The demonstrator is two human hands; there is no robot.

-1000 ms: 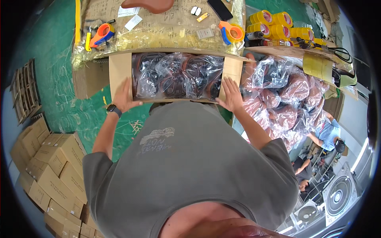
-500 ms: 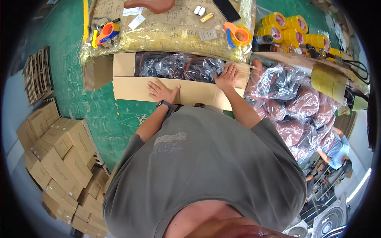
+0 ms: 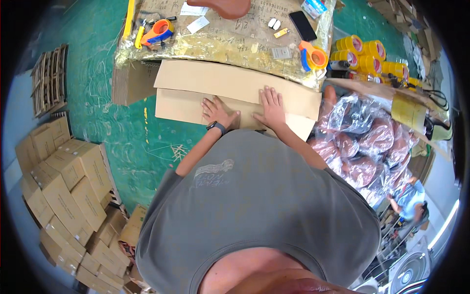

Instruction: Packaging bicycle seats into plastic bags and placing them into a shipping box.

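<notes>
In front of me lies a long cardboard carton (image 3: 177, 104), its far flap (image 3: 210, 77) now laid over the top. My left hand (image 3: 220, 115) rests flat on the near flap, fingers spread, with a dark watch on the wrist. Farther right, my right hand (image 3: 273, 109) presses down, fingertips on the far flap and palm by the near one. Neither hand grips anything. The contents of the carton are hidden beneath the flaps.
Beyond the carton stands a tape-covered table with two orange tape dispensers (image 3: 160, 32), a phone (image 3: 303, 26) and a brown saddle (image 3: 225, 7). Yellow tape rolls (image 3: 368, 64) and plastic-wrapped brown saddles (image 3: 362, 142) are on the right. Stacked cartons (image 3: 68, 186) fill the left.
The far flap has come down over the plastic-wrapped dark items that showed before. My right hand has moved left from the carton's right end; my left stays on the near flap.
</notes>
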